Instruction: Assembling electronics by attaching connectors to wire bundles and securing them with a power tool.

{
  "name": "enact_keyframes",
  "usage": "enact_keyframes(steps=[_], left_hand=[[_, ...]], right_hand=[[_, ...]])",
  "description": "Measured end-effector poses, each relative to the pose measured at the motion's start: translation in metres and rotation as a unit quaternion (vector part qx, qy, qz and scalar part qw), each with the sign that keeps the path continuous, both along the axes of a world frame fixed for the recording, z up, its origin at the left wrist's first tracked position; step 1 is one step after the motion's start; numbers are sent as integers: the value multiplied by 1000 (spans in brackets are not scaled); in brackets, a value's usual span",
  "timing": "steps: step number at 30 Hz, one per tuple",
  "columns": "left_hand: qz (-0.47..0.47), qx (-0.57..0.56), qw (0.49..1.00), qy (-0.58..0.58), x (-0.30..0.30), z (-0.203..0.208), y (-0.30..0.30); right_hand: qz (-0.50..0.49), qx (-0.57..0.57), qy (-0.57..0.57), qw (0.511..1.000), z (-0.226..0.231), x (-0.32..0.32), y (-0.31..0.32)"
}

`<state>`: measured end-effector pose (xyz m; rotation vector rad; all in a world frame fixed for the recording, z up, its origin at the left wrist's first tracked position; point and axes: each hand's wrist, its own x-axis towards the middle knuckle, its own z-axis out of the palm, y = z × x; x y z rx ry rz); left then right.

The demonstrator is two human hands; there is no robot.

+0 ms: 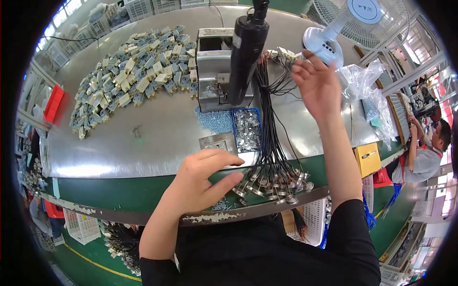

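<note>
Low over the table's front edge is my left hand [202,178], open, thumb and fingers apart and nothing between them. Close to its fingertips lie round metal ends [281,186] on a bundle of black cables [271,133]. My right hand [318,86] is raised above the right of the bundle, open with loosely bent, slightly blurred fingers, and I see nothing in it. Between the hands stand a blue tray [260,125] of small metal pieces, a heap of pale blue screws [214,121] and a small metal fixture plate [217,142].
A black cylindrical tool [245,57] hangs before a metal machine [214,62]. Cream and grey blocks [143,71] are heaped at left. On the right are a fan [365,14], plastic bags [365,81] and a yellow pad [367,159] with a pen. A person [422,157] sits farther right.
</note>
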<state>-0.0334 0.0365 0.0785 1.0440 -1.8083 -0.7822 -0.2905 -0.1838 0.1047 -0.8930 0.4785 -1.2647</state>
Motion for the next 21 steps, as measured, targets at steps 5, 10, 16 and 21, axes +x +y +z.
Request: enact_keyframes(steps=[5, 10, 16, 21], left_hand=[[16, -63, 988, -141, -49, -15, -71], [32, -178, 925, -333, -61, -41, -104], [8, -145, 921, -362, -61, -37, -108], [-2, -128, 931, -342, -57, -33, -107]], right_hand=[[33, -181, 221, 958, -5, 26, -3], [-50, -120, 119, 984, -21, 21, -28], [-127, 32, -30, 991, -31, 5, -63], [-90, -135, 127, 979, -9, 14, -24]])
